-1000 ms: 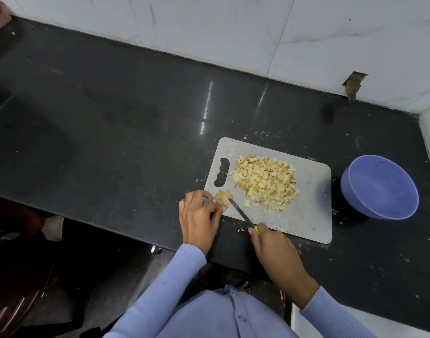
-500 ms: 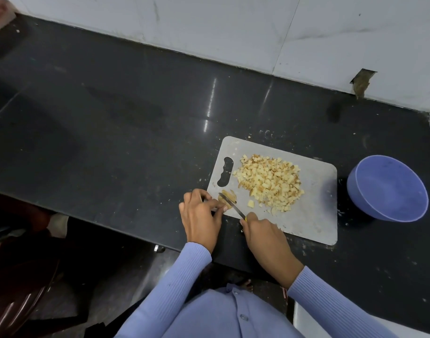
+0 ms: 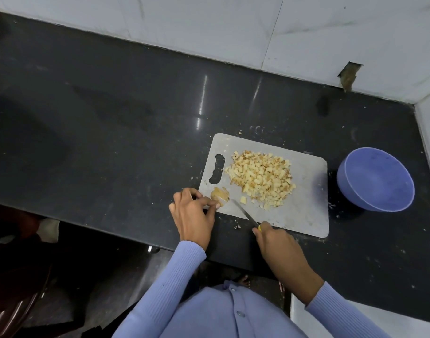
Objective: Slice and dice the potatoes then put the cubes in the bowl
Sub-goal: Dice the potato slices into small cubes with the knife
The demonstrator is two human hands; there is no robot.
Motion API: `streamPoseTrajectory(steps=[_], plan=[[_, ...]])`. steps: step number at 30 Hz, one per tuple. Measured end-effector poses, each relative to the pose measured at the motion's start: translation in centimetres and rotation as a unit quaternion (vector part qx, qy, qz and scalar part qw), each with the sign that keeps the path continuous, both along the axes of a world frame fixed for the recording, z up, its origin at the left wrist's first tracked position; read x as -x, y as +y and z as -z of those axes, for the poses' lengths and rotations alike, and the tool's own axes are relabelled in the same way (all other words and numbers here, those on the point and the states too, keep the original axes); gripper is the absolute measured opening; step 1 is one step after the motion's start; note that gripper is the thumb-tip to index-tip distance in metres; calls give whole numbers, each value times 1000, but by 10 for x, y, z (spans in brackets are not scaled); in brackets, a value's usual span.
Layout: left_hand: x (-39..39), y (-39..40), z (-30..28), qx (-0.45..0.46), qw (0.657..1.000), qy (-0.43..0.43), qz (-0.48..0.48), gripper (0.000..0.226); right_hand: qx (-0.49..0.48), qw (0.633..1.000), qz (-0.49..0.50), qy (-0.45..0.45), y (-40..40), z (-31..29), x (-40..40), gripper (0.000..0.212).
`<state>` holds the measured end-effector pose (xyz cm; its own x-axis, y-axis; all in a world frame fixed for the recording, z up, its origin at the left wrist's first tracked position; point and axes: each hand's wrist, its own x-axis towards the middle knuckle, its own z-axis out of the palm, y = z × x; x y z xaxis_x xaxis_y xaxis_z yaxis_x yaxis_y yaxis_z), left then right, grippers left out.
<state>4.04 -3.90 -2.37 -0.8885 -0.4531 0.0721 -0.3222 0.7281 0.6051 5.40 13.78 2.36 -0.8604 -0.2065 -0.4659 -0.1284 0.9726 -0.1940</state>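
Left hand (image 3: 193, 212) pinches potato end (image 3: 220, 193); right hand (image 3: 276, 242) clamps knife (image 3: 244, 212). Risk: small piece slips, blade nicks fingertips (image 3: 215, 204). Bowl (image 3: 376, 179) empty.

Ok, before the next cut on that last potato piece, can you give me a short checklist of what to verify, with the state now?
1. Potato piece lies on the cutting board, near its left corner: ok.
2. Left hand pinches the piece to steady it: ok.
3. Left fingertips clear of the knife: not ok, the blade tip is right beside them.
4. Right hand grips the knife handle: ok.
5. Pile of cubes lies apart from the cutting spot; one loose cube is close to the blade: ok.
6. Bowl stands right of the board, still without cubes: ok.
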Motion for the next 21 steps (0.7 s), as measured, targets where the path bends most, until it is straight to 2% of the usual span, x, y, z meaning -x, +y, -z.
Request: streamPoseTrajectory(steps=[8, 21], plan=[[0, 1, -3, -19, 1000, -5, -14, 11, 84, 996, -21, 30, -18, -4, 10, 29], [2, -5, -10, -56, 997, -35, -39, 10, 45, 997, -62, 15, -36, 3, 19, 36]])
